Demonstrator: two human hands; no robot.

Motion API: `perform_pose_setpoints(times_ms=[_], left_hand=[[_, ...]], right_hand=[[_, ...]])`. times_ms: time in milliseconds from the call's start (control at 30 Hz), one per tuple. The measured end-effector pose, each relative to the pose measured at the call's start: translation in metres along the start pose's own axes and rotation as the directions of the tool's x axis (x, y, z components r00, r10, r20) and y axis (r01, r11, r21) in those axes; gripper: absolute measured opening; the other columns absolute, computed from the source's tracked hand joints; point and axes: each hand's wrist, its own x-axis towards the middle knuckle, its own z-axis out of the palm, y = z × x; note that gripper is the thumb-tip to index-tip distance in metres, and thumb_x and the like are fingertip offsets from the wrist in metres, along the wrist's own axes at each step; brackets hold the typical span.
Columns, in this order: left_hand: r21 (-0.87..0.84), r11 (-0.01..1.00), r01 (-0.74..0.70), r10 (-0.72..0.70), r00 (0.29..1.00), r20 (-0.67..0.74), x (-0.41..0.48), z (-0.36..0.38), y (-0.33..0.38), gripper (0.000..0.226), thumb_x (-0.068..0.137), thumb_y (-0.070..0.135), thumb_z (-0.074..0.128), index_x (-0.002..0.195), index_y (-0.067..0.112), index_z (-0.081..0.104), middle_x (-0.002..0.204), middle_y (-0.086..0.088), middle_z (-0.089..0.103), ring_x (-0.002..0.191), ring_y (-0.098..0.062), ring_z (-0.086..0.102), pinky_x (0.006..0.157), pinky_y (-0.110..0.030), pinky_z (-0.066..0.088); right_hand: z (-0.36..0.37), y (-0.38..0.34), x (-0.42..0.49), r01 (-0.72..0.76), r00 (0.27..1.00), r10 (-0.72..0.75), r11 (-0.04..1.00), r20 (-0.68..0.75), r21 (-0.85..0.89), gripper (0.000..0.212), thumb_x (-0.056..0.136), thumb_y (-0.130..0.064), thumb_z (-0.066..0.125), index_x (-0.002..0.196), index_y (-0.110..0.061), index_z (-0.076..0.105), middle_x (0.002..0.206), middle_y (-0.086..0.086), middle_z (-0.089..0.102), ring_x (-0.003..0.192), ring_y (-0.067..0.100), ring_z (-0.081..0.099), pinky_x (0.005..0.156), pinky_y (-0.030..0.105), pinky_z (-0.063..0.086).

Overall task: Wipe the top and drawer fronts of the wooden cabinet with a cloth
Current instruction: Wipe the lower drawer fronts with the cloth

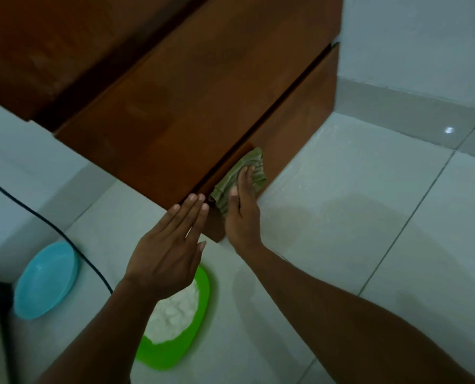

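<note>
The wooden cabinet fills the upper middle, seen from above, with a dark gap between its upper and lower drawer fronts. My right hand presses a crumpled green cloth flat against the lower drawer front, near its left corner. My left hand is flat with fingers together, its fingertips resting on the cabinet's corner edge beside the cloth; it holds nothing.
On the white tiled floor below my left arm sits a green dish with white powder. A light blue plate lies left of it. A black cable runs across the floor at left. A white wall stands at right.
</note>
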Motion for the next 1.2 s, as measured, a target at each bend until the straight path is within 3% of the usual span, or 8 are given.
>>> perform_pose_setpoints(times_ms=[133,267,367,433,567,800,1033,1200], left_hand=[[-0.028,1.0,0.011,-0.012,1.0,-0.007,0.01,0.006,0.005,0.065,0.106,0.039,0.022,0.158,0.0,0.021,0.167,-0.019,0.018,0.156,-0.03,0.016,0.124,-0.047,0.024],[-0.06,0.998,-0.024,0.021,0.999,-0.045,0.035,0.008,0.009,0.063,0.105,0.035,0.02,0.157,-0.002,0.024,0.165,-0.021,0.021,0.155,-0.031,0.018,0.124,-0.048,0.026],[-0.073,0.996,-0.051,0.046,0.997,-0.068,0.059,0.01,0.009,0.064,0.106,0.035,0.02,0.157,-0.003,0.024,0.166,-0.021,0.02,0.156,-0.031,0.017,0.125,-0.047,0.024],[-0.066,0.995,-0.078,0.073,0.994,-0.079,0.078,0.011,0.009,0.064,0.106,0.034,0.023,0.157,-0.003,0.024,0.166,-0.022,0.021,0.156,-0.031,0.017,0.126,-0.047,0.023],[-0.049,0.991,-0.123,0.118,0.988,-0.103,0.116,0.01,0.013,0.064,0.106,0.033,0.026,0.157,-0.004,0.022,0.166,-0.023,0.02,0.156,-0.032,0.015,0.126,-0.047,0.02],[-0.048,0.99,-0.136,0.129,0.983,-0.13,0.18,0.004,0.028,0.063,0.106,0.032,0.028,0.156,-0.005,0.025,0.165,-0.023,0.022,0.156,-0.032,0.018,0.126,-0.048,0.022],[-0.035,0.991,-0.13,0.127,0.988,-0.085,0.213,-0.003,0.036,0.067,0.104,0.036,0.032,0.157,-0.004,0.023,0.166,-0.022,0.019,0.157,-0.03,0.013,0.127,-0.043,0.008],[-0.034,0.992,-0.125,0.123,0.992,-0.04,0.211,-0.006,0.037,0.068,0.105,0.038,0.029,0.158,-0.004,0.018,0.168,-0.021,0.013,0.158,-0.029,0.007,0.128,-0.043,0.006]], right_hand=[[0.009,0.01,0.009,-0.011,1.0,0.01,0.999,-0.018,-0.033,0.059,0.108,-0.033,0.031,0.16,-0.02,0.006,0.168,-0.002,-0.002,0.155,0.012,0.001,0.126,0.034,0.015],[0.006,0.016,0.037,-0.031,0.997,0.026,0.998,-0.075,-0.06,0.063,0.107,-0.031,0.029,0.159,-0.012,-0.001,0.168,0.004,-0.011,0.154,0.012,-0.008,0.118,0.011,-0.003],[-0.004,0.025,0.065,-0.026,0.995,0.019,0.997,-0.096,-0.073,0.062,0.107,-0.03,0.024,0.158,-0.01,-0.007,0.166,0.006,-0.017,0.154,0.014,-0.013,0.122,0.023,-0.005],[-0.015,0.03,0.083,-0.049,0.994,0.041,0.996,-0.105,-0.071,0.06,0.109,-0.028,0.022,0.158,-0.011,-0.009,0.166,0.005,-0.019,0.151,0.008,-0.017,0.119,0.021,-0.009],[-0.046,0.04,0.133,-0.079,0.984,0.066,0.995,-0.165,-0.068,0.058,0.109,-0.027,0.02,0.157,-0.009,-0.006,0.166,0.009,-0.016,0.153,0.016,-0.014,0.12,0.023,-0.009],[-0.108,0.053,0.225,-0.183,0.964,0.166,0.981,-0.207,-0.065,0.055,0.11,-0.025,0.02,0.158,-0.008,-0.003,0.167,0.008,-0.012,0.154,0.018,-0.01,0.109,0.011,-0.01],[-0.141,0.054,0.261,-0.291,0.932,0.273,0.956,-0.239,-0.046,0.056,0.11,-0.03,0.022,0.159,-0.012,0.001,0.168,0.007,-0.003,0.155,0.019,-0.003,0.122,0.029,-0.001],[-0.146,0.036,0.265,-0.463,0.811,0.484,0.874,-0.328,0.146,0.057,0.104,-0.037,0.035,0.158,-0.025,0.022,0.159,0.008,0.037,0.14,0.029,0.041,0.119,0.04,0.032]])
